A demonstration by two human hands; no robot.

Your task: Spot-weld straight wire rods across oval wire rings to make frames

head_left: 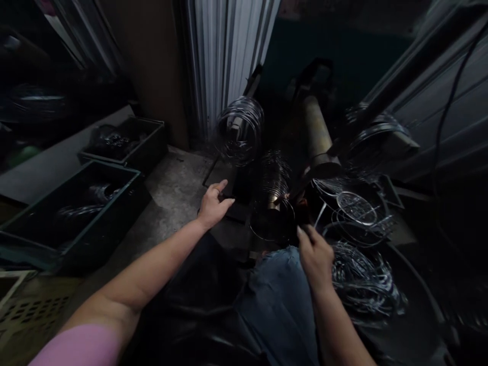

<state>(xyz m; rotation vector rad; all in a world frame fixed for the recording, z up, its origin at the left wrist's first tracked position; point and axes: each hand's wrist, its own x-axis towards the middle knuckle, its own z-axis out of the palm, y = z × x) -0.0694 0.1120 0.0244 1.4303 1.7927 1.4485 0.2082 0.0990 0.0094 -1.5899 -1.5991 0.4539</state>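
Note:
My left hand (213, 206) reaches out over the floor with thumb and index finger spread apart. A dark thing shows beside its thumb, too dim to name; I see no grip on it. My right hand (316, 256) is closed above my knee, fingers curled in; what it holds, if anything, is lost in the dark. Between the hands, a coil of thin wire (275, 173) hangs around a brass-coloured rod end (273, 202). A large thin wire loop (263, 237) hangs below it. Beyond my left hand is a bigger bright wire coil (242, 129).
Tangled wire pieces (362, 279) lie on a round dark surface at right, with wire rings (357, 208) behind. A thick pipe (317, 127) stands ahead. Left are a green-edged bin (114, 203), a smaller bin (148, 134) and a yellow crate (34, 310).

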